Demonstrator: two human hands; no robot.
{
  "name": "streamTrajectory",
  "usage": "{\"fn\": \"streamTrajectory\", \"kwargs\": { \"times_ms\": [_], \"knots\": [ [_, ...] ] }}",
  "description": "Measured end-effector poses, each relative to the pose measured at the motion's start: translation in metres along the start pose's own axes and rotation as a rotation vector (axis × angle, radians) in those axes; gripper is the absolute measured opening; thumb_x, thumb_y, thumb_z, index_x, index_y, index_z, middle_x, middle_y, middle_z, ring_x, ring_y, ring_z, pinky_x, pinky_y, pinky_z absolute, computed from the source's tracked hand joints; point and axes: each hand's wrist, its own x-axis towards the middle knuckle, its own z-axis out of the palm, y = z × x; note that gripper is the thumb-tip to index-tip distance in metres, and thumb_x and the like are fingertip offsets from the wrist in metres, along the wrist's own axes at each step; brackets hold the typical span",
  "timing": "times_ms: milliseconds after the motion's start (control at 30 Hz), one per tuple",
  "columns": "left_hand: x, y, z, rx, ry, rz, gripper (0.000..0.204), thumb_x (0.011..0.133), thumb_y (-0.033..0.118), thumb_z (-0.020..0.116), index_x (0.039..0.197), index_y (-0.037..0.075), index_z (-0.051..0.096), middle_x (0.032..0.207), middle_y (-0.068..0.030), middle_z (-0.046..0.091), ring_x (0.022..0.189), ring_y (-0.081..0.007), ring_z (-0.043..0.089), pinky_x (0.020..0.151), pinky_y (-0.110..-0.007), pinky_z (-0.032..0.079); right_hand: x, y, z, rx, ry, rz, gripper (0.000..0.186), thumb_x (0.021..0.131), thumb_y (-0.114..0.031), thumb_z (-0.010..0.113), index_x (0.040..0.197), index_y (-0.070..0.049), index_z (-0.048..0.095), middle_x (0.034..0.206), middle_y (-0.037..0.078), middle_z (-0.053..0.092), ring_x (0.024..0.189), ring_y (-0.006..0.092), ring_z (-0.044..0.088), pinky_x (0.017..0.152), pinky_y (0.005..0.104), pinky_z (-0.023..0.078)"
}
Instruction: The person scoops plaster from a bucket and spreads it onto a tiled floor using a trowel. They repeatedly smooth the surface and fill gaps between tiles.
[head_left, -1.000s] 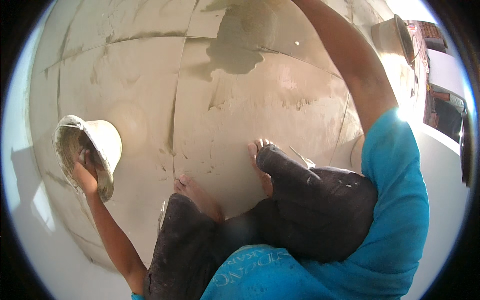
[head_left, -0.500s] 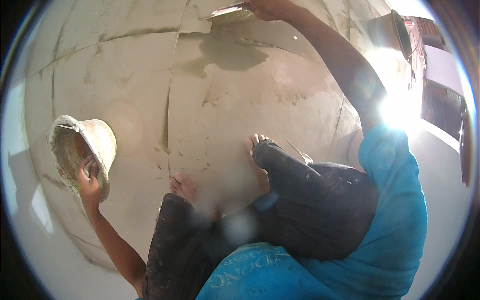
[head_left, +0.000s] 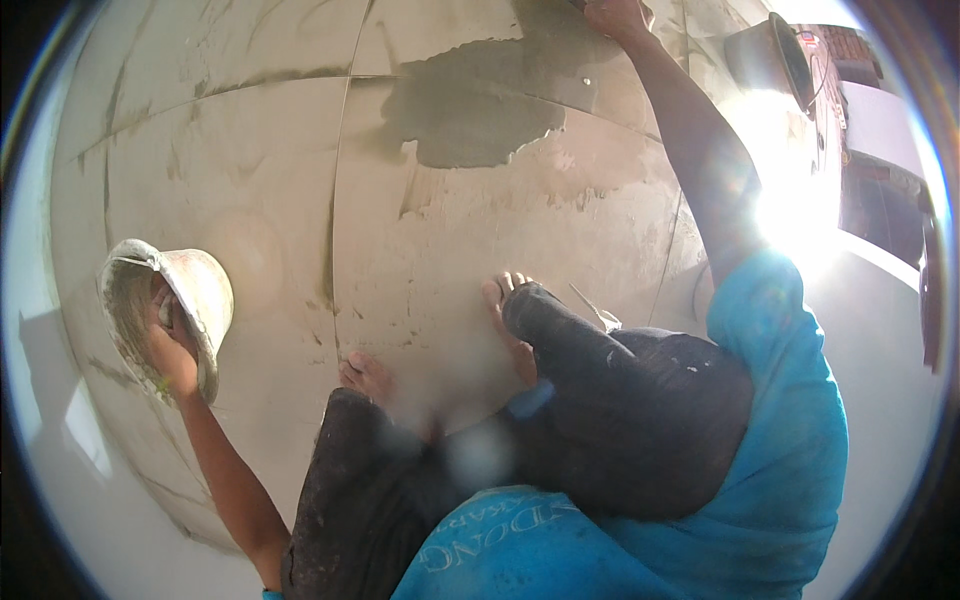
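The right hand (head_left: pixel 617 14) is reaching to the view's top edge; its fingers are being cropped, so I cannot tell what it is holding. The left hand (head_left: pixel 174 345) is curling inside a grey-crusted bucket (head_left: pixel 205 288) near the tiled floor's (head_left: pixel 250 180) left edge, its grasp unclear. Grey slurry (head_left: pixel 470 110) is spreading wider than half a second ago, coating more floor below the right hand. A second bucket (head_left: pixel 752 58) is standing toward the floor's right edge, its contents hidden.
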Motion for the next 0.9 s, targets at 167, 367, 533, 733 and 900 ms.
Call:
{"fn": "streamTrajectory", "kwargs": {
  "times_ms": [167, 367, 533, 733, 900],
  "knots": [
    [-0.016, -0.009, -0.011, -0.013, -0.127, -0.109, 0.033, 0.096, 0.022, 0.054, 0.12, 0.0, 0.056, 0.116, -0.0145, 0.062, 0.106, -0.0239, 0.058, 0.093, -0.036, 0.043, -0.015, -0.017, 0.033, -0.072, 0.171, 0.046, 0.027, 0.083, -0.027, 0.055, 0.098, -0.008, 0.064, 0.089, 0.011, 0.068, 0.084, 0.0345, 0.065, 0.073, 0.0475, 0.05],
    [-0.019, -0.026, -0.027, -0.046, -0.192, -0.304, 0.044, 0.094, 0.033, 0.057, 0.119, -0.003, 0.055, 0.112, -0.0171, 0.062, 0.105, -0.0255, 0.059, 0.091, -0.036, 0.044, -0.036, -0.07, -0.029, -0.031, -0.297, -0.089, 0.024, 0.084, -0.024, 0.053, 0.097, -0.007, 0.065, 0.09, 0.012, 0.069, 0.086, 0.0356, 0.065, 0.072, 0.0475, 0.052],
    [-0.002, -0.058, -0.03, 0.361, -0.119, -0.22, 0.049, 0.094, 0.038, 0.055, 0.119, -0.004, 0.054, 0.11, -0.0214, 0.062, 0.101, -0.0343, 0.06, 0.088, -0.039, 0.044, -0.073, -0.097, -0.074, 0.107, -0.491, -0.007, 0.042, 0.084, -0.015, 0.048, 0.122, -0.026, 0.059, 0.094, 0.01, 0.069, 0.091, 0.0285, 0.066, 0.078, 0.0466, 0.049],
    [0.009, -0.062, -0.022, 0.281, -0.041, -0.083, 0.043, 0.095, 0.036, 0.054, 0.117, -0.001, 0.058, 0.11, -0.0226, 0.062, 0.105, -0.0363, 0.057, 0.09, -0.041, 0.042, -0.087, -0.11, -0.08, 0.107, -0.571, 0.036, 0.046, 0.082, -0.007, 0.046, 0.121, -0.027, 0.059, 0.085, 0.008, 0.07, 0.076, 0.0257, 0.068, 0.068, 0.0417, 0.052],
    [0.011, -0.046, -0.014, 0.337, 0.033, -0.059, 0.04, 0.096, 0.034, 0.053, 0.118, 0.001, 0.059, 0.109, -0.0196, 0.064, 0.103, -0.035, 0.059, 0.09, -0.039, 0.043, -0.091, -0.131, -0.104, 0.204, -0.736, 0.175, 0.05, 0.08, -0.003, 0.043, 0.121, -0.025, 0.06, 0.084, 0.008, 0.07, 0.064, 0.0244, 0.068, 0.064, 0.0385, 0.053]
  ]
}}
